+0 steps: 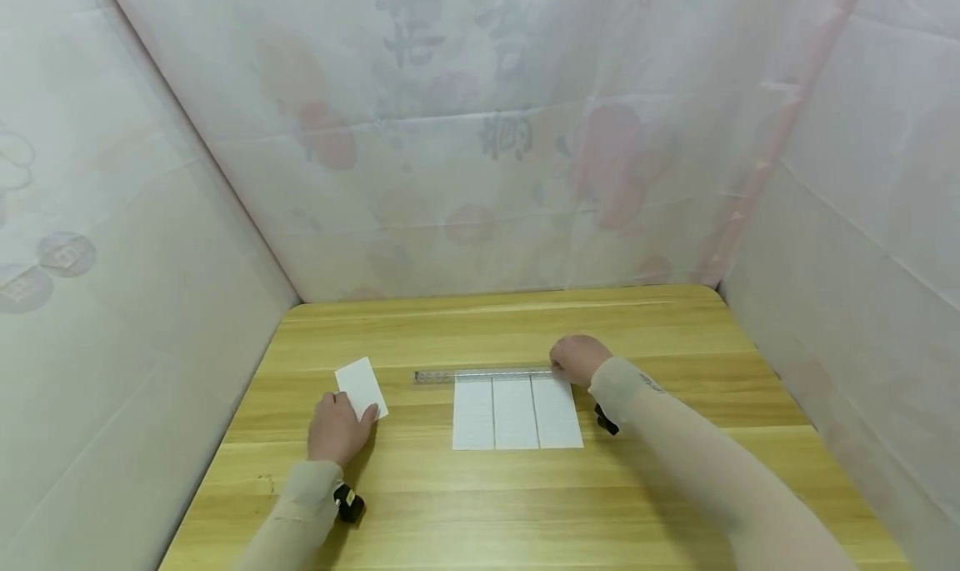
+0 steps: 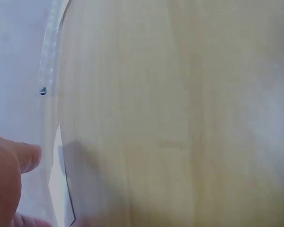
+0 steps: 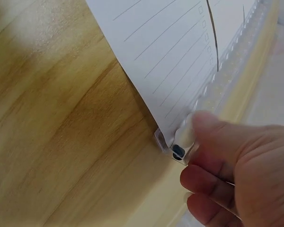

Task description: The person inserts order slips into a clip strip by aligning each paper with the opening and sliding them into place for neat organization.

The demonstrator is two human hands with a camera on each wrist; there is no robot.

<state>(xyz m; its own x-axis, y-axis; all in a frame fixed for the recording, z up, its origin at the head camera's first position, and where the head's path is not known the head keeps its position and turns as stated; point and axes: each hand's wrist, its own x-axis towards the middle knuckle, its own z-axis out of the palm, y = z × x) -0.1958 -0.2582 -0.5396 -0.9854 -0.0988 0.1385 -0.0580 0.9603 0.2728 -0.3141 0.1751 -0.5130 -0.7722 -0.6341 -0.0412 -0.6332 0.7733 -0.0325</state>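
On the table, three white lined cards (image 1: 515,413) lie side by side, their far edges under a long clear plastic ruler (image 1: 435,378). My right hand (image 1: 581,359) pinches the right end of this ruler between thumb and fingers. In the right wrist view the ruler (image 3: 222,78) shows a wavy edge and a dark spot at its tip, at the corner of the rightmost card (image 3: 154,61). Off to the left, my left hand (image 1: 337,428) holds a separate white card (image 1: 360,385), fingers at its left side and thumb at its near right corner. Part of that card is hidden under the hand.
The wooden table (image 1: 480,513) has rounded far corners. Pale printed cloth (image 1: 465,179) hangs behind it and along both sides. Each wrist wears a small black camera, such as the left one (image 1: 349,504).
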